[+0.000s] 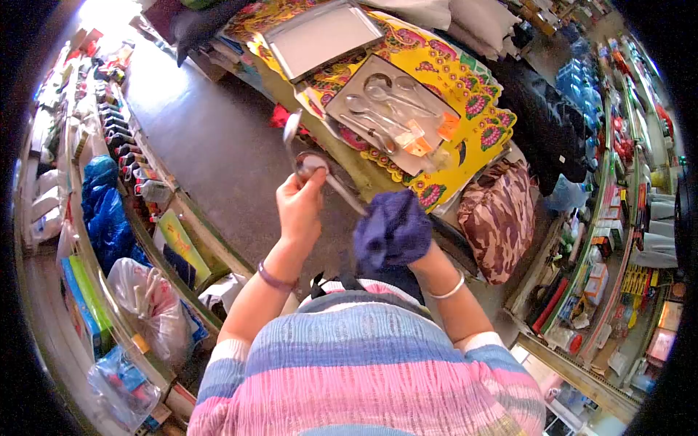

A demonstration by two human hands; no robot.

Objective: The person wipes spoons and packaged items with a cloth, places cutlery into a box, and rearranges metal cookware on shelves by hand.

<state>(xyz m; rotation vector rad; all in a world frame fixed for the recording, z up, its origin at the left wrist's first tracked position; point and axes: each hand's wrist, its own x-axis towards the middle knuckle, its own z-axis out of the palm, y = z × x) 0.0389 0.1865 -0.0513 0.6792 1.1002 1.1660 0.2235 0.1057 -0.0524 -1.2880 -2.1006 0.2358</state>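
Observation:
My left hand (301,198) is closed, its thumb and fingers pinching the round bowl of a metal ladle (343,190). The ladle's handle slants down to the right into a navy cloth (393,227). That cloth is bunched in my right hand (419,256), whose fingers are mostly hidden under it. Another shiny metal spoon-like piece (292,129) rises just above my left hand; whether it is held too, I cannot tell. Beyond my hands, an open shallow box (342,123) holds several metal ladles and spoons (378,93), some with orange labels (448,126).
A yellow flowered tablecloth (476,87) lies under the box and a framed white box lid (323,40). A camouflage bundle (500,221) sits at the table's right corner. Packed shelves line both sides, with a plastic bag (149,301) on the left. Grey floor (211,138) runs between.

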